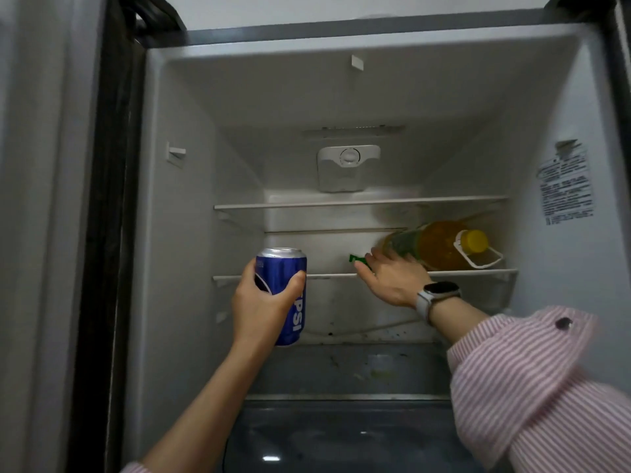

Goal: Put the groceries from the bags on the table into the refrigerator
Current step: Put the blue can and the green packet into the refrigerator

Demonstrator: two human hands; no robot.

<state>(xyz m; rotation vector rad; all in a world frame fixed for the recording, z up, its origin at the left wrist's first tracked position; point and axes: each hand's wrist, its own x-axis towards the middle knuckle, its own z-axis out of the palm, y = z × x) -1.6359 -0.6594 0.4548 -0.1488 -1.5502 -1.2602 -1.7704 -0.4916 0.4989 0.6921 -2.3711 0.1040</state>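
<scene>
The refrigerator [191, 233] stands open before me. My left hand [263, 298] grips a blue Pepsi can [285, 268] upright, in front of the left end of the middle glass shelf [327, 276]. My right hand [392, 278] reaches over that shelf, palm down, fingers around a small green item [356, 258] that is mostly hidden. Just right of this hand a large bottle of yellow oil [440, 245] lies on its side on the same shelf, its yellow cap toward the right wall.
An upper glass shelf [358, 202] sits under the white thermostat box [346, 167]. Below the middle shelf is a stained lower space and a dark drawer cover [341, 435]. A label sticker [565, 182] is on the right inner wall.
</scene>
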